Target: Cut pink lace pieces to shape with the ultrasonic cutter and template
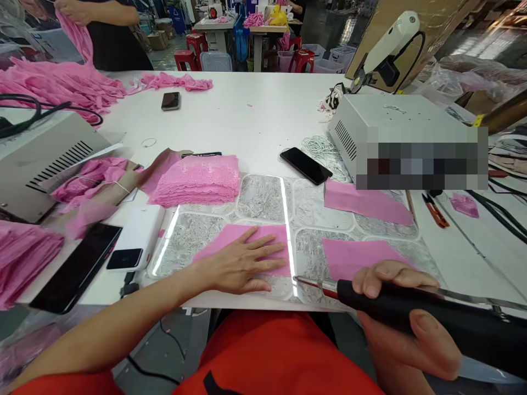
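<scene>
My left hand (pixel 242 264) lies flat with fingers spread on a pink fabric piece (pixel 272 237), which rests on a grey stone-patterned mat (pixel 263 200). My right hand (pixel 405 312) is wrapped round a thick black handheld tool (pixel 379 296) with a thin pointed metal tip. That tip points left, close to the mat's front edge and just right of my left hand. Right of the mat's middle, a second pink piece (pixel 362 258) lies partly behind my right hand, and a third pink piece (pixel 366 203) lies farther back.
A stack of pink lace pieces (pixel 195 180) sits at the mat's back left. Phones (pixel 307 164) and a white power bank (pixel 138 236) lie about. Grey metal boxes (pixel 395 115) stand at both sides. Across the table a person (pixel 115 33) handles pink fabric (pixel 53 85). Orange-handled cutters (pixel 435 211) lie right.
</scene>
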A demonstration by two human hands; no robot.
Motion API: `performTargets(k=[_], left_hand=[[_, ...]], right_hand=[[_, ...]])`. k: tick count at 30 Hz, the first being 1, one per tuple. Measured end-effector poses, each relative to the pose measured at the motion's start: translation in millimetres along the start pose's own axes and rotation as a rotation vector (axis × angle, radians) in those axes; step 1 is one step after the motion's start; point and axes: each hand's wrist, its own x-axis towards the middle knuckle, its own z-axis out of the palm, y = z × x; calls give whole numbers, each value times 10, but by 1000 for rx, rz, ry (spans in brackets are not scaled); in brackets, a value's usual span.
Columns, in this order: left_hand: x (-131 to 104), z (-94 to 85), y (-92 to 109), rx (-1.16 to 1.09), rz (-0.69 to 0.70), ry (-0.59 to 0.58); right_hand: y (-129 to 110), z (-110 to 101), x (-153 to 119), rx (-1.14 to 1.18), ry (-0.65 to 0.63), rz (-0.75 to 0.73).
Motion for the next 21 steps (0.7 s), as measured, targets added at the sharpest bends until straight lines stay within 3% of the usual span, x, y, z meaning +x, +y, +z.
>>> performTargets(k=[6,21], left_hand=[[-12,-30,30,18,12,-20],[-32,8,81,68,7,55]], right_hand=[[13,47,2,-15,-19,5],[46,93,-2,-46,-84,6]])
